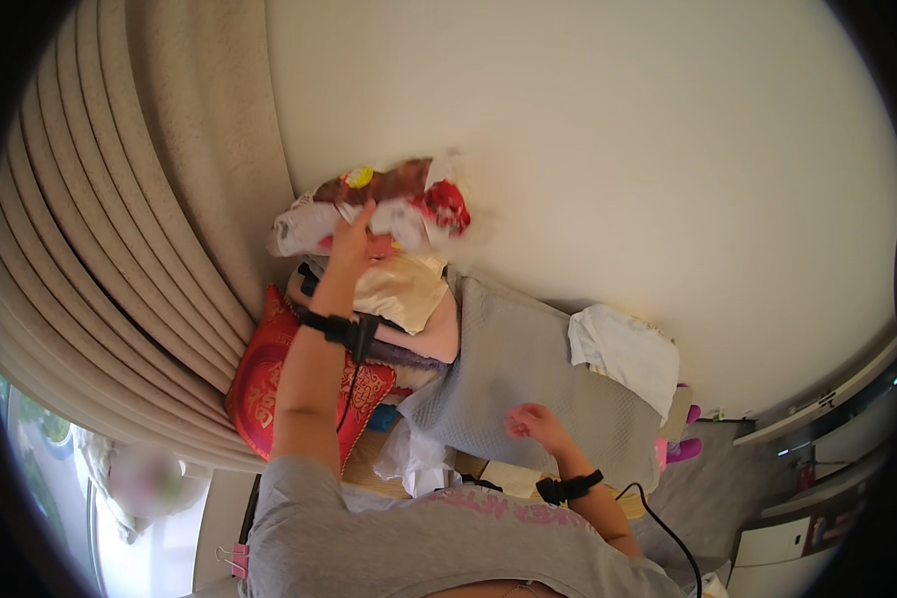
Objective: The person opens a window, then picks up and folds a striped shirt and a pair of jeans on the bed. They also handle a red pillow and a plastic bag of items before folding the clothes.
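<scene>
My left hand (352, 242) reaches far forward and grips a clear plastic bag (304, 227) with white, brown and red contents, partly blurred. The bag is over a pile of folded cloth, where a shiny cream cloth (404, 289) lies on top of a pink one (434, 337). Above the grey quilted cover (503, 339), my right hand (536, 424) hovers with loosely bent fingers and nothing visible in it. Black straps with cables circle both wrists.
A red patterned cushion (259, 399) leans near the beige curtain (120, 219) at left. White cloth (623, 354) lies on the cover's far right. Close to my body is a crumpled white plastic bag (409, 458). Purple objects (684, 450) stick out at right. A pale wall (588, 149) rises behind.
</scene>
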A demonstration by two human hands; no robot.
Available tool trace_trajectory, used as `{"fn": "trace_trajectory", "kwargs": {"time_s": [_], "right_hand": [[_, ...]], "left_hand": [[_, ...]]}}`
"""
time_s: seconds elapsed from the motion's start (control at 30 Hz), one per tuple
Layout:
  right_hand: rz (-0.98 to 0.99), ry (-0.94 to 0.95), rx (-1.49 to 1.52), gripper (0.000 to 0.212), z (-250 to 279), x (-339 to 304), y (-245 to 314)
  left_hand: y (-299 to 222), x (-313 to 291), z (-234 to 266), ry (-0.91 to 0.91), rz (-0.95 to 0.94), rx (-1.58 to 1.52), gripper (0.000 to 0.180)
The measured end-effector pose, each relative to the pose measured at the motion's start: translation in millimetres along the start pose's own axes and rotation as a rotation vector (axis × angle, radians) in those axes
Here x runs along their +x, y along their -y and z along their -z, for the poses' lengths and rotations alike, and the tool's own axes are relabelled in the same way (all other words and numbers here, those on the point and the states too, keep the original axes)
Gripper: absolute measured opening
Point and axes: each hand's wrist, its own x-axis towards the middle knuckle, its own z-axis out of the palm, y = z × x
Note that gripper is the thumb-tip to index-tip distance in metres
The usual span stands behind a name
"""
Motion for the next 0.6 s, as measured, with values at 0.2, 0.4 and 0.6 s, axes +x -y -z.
{"fn": "trace_trajectory", "kwargs": {"time_s": [0.2, 0.4, 0.6], "right_hand": [[0.051, 0.18, -0.123, 0.034, -19.2, 43.6, 24.8], [-0.016, 0.369, 0.389, 0.052, -47.8, 48.6, 89.1], [0.244, 0.098, 0.756, 0.072, -43.1, -9.4, 158.3]], "left_hand": [[-43.3, -8.6, -18.4, 0.103, -0.26, 0.1, 0.033], [8.7, -111.3, -19.2, -0.137, -0.412, 0.688, 0.009], [55.1, -231.8, -37.8, 0.439, -0.248, 0.819, 0.007]]}}
